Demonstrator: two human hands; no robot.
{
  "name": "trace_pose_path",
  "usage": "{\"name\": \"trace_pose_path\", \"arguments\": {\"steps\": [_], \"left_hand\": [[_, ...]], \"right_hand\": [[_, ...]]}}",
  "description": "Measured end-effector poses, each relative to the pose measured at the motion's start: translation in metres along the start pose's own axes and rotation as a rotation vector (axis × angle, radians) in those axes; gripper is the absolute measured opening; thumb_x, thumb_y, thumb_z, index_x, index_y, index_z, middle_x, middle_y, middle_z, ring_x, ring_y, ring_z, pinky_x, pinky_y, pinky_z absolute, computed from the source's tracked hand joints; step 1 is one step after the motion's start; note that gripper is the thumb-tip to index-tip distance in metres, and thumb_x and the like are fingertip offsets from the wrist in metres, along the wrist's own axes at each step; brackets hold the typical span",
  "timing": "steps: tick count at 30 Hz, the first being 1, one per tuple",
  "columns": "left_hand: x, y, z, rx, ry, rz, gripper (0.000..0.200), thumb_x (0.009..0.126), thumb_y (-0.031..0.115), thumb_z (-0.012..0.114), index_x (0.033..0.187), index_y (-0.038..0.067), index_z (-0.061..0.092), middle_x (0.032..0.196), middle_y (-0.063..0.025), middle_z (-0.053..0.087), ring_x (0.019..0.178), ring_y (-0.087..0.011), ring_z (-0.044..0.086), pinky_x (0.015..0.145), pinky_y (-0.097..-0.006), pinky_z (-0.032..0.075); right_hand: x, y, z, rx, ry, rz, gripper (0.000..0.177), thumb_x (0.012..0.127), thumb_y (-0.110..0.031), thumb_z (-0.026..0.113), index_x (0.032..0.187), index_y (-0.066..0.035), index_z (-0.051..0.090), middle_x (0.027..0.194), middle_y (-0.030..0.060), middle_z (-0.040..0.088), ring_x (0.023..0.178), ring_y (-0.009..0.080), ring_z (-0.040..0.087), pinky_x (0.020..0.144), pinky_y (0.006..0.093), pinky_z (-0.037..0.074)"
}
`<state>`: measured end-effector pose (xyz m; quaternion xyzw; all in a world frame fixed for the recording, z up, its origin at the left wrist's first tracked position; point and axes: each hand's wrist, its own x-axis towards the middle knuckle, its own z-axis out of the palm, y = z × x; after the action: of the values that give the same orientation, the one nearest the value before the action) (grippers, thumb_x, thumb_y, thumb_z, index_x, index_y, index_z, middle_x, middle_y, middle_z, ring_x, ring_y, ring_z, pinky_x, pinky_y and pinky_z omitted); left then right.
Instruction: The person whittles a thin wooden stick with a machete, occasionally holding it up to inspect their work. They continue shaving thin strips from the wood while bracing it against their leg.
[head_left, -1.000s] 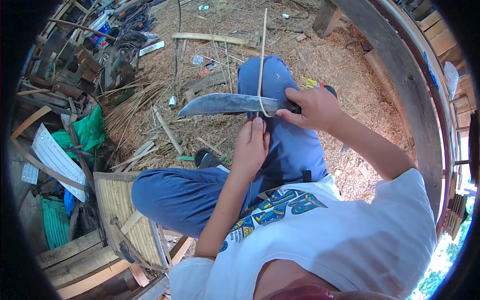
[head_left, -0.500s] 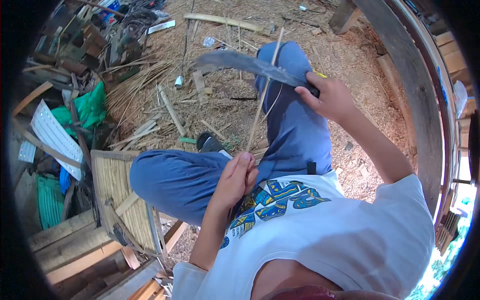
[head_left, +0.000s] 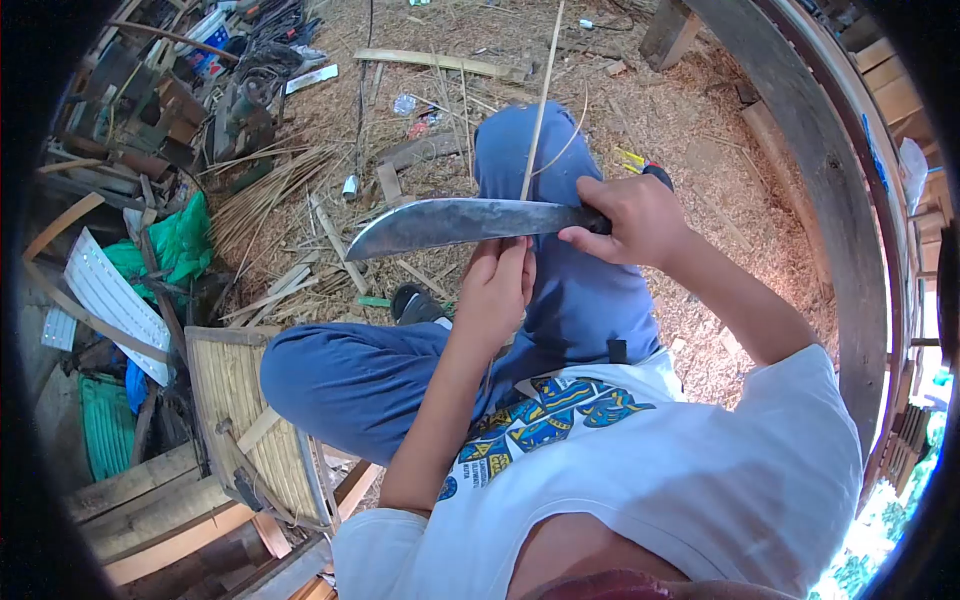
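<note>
My right hand [head_left: 635,222] is wrapped round the dark handle of a machete, at the right knee. The wide grey blade [head_left: 450,224] points left and lies across the thin strip, just above my left hand. My left hand [head_left: 495,285] is closed round a long, thin strip of pale wood or bamboo [head_left: 542,105], which runs up past the right knee. A fine curled sliver [head_left: 578,130] hangs beside the strip. The lower part of the strip is mostly hidden by my left hand and arm.
Thin strips [head_left: 265,195] lie in a pile on the shaving-covered ground. A bamboo-slatted wooden piece [head_left: 240,385] stands at the left, near green sheeting [head_left: 180,240]. A thick wooden beam [head_left: 835,190] curves along the right side. A longer flat strip [head_left: 430,62] lies ahead.
The machete has come down and nearer to my left hand, its blade now more level. My left hand has moved up and slightly right along with the strip. The curled sliver stands higher.
</note>
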<state>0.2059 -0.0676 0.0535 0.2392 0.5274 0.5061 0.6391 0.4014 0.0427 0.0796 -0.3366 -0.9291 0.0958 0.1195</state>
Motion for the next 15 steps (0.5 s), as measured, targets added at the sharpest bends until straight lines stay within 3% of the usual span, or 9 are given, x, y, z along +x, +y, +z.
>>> {"name": "trace_pose_path", "arguments": {"steps": [2, 5, 8, 11, 15], "left_hand": [[0.003, 0.001, 0.004, -0.054, -0.016, -0.056, 0.024, 0.109, 0.032, 0.049, 0.098, 0.012, 0.057, 0.066, 0.0050, 0.048, 0.047, -0.0043, 0.037, 0.043, -0.0233, 0.026], [0.009, -0.009, -0.008, -0.020, -0.119, 0.012, 0.027, 0.109, 0.032, 0.049, 0.090, 0.013, 0.053, 0.065, 0.0059, 0.046, 0.048, -0.0035, 0.037, 0.044, -0.0224, 0.027], [0.005, -0.012, -0.007, 0.076, -0.042, 0.069, 0.031, 0.109, 0.033, 0.048, 0.084, 0.014, 0.049, 0.065, 0.0062, 0.044, 0.049, -0.0035, 0.037, 0.044, -0.0217, 0.027], [0.002, -0.013, -0.012, 0.039, -0.070, 0.019, 0.029, 0.110, 0.029, 0.047, 0.091, 0.009, 0.054, 0.071, 0.0050, 0.044, 0.058, -0.0029, 0.041, 0.052, -0.0218, 0.036], [0.003, -0.017, -0.010, 0.051, -0.043, 0.013, 0.033, 0.110, 0.029, 0.046, 0.087, 0.006, 0.053, 0.071, 0.0039, 0.044, 0.059, -0.0043, 0.041, 0.053, -0.0228, 0.036]], "right_hand": [[0.003, -0.001, -0.002, -0.031, -0.038, 0.014, 0.052, 0.091, -0.061, 0.064, 0.084, -0.010, 0.053, 0.063, 0.0119, 0.063, 0.060, 0.0349, 0.067, 0.053, 0.0468, 0.051], [0.007, -0.002, -0.004, -0.037, -0.035, 0.041, 0.053, 0.091, -0.061, 0.064, 0.083, -0.010, 0.053, 0.061, 0.0117, 0.062, 0.058, 0.0354, 0.066, 0.052, 0.0471, 0.050], [0.010, -0.006, -0.007, -0.085, -0.069, 0.086, 0.053, 0.091, -0.061, 0.064, 0.081, -0.011, 0.053, 0.062, 0.0121, 0.063, 0.058, 0.0355, 0.066, 0.051, 0.0470, 0.050], [0.011, -0.007, -0.008, -0.109, -0.080, 0.087, 0.053, 0.091, -0.062, 0.064, 0.081, -0.010, 0.054, 0.062, 0.0126, 0.063, 0.058, 0.0363, 0.066, 0.051, 0.0475, 0.050], [0.011, -0.007, -0.006, -0.102, -0.079, 0.115, 0.052, 0.087, -0.058, 0.070, 0.081, -0.010, 0.051, 0.061, 0.0118, 0.057, 0.061, 0.0363, 0.064, 0.052, 0.0464, 0.046]]}}
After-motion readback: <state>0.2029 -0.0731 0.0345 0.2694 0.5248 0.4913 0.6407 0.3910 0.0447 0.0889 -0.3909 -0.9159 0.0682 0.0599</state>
